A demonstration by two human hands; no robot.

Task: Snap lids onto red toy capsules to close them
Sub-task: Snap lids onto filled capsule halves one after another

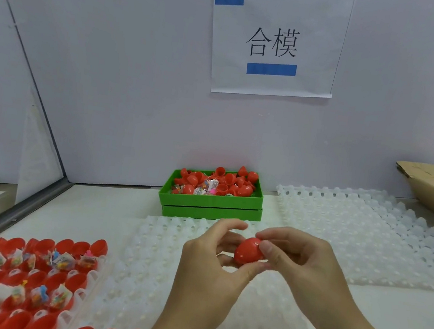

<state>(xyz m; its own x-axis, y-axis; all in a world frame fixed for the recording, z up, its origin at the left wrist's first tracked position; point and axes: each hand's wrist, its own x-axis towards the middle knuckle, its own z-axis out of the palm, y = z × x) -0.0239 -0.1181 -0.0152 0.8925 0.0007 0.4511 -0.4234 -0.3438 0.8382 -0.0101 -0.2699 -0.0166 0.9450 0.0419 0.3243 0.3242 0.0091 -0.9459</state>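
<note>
At the near left of the surface [110, 213] a tray of open red capsule halves [16, 276] stands in rows, many holding small packets of colourful toys [59, 259]; none of those in view has a lid on, so most of the work looks still to do. Just right of it lies a white dimpled tray [140, 278] whose visible pockets hold nothing closed, and I see no finished capsules set down anywhere in view. Over that tray, near the middle, the left hand [208, 262] curls its fingers and thumb round the left part of a red capsule [250, 251], while the right hand [297, 257] pinches the rounded right part between thumb and fingertips. The two pieces look pressed together, but whether they have fully snapped shut I cannot tell. Farther back, against the wall, a green bin [210, 205] is heaped with loose red lids [221, 183] and a few toy packets. To the right a second white dimpled tray [380, 235] lies flat, and a torn cardboard box [433, 192] sits at the far right
</note>
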